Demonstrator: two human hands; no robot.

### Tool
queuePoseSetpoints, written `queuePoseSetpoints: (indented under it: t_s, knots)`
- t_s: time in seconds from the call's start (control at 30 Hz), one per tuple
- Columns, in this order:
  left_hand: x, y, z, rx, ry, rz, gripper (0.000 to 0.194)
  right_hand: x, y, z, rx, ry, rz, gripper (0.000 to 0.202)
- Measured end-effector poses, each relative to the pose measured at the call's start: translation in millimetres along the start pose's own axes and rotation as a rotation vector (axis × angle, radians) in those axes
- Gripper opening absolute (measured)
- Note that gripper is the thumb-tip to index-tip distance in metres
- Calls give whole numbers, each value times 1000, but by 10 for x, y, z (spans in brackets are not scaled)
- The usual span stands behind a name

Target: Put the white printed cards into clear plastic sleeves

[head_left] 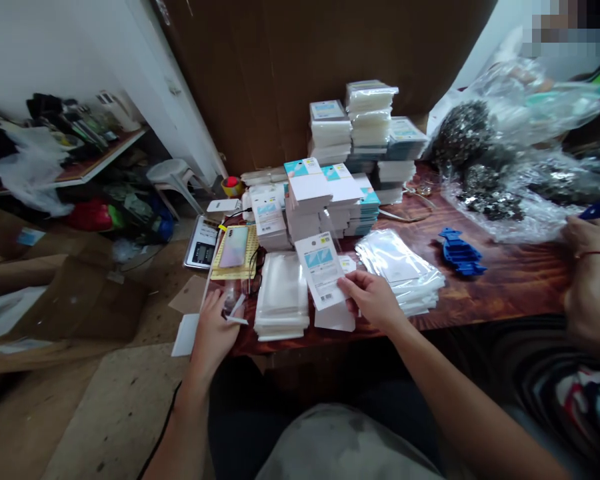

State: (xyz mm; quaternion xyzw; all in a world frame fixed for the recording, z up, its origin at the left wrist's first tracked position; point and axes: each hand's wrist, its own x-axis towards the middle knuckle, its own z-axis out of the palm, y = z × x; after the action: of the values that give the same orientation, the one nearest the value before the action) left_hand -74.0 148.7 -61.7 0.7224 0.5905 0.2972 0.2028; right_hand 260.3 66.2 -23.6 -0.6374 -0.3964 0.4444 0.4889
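My right hand (373,300) pinches the lower right side of a white printed card (323,270) with blue pictures and a barcode, held tilted above the table. Below it lie more white cards (335,319), partly covered. At the table's left edge, my left hand (216,327) lies with its fingers reaching forward, next to white strips (237,312) and something clear that I cannot make out. Between my hands sits a stack of clear plastic sleeves (282,297). Right of the card lies a loose pile of clear bags (405,270).
Stacks of printed cards (307,190) and packed bundles (370,120) rise at the back. A phone (233,247) rests on a yellow sheet (250,267). A blue plastic part (461,252) lies right, before bags of metal pieces (490,180). Another person's hand (593,237) is far right.
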Motion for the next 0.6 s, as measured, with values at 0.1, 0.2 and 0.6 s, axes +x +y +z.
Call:
queuePoseSetpoints:
  t_s: [0.1,0.2,0.6]
  knots:
    - [35,13,-1,177,51,155,32,-27,65,-111,-196,109,-135,37]
    - [54,49,25,259,94,203,27,-78,109,-347,-206,131,-147,37]
    - [93,601,263,31,0,544,38,0,387,-1410,-172,451,91,44]
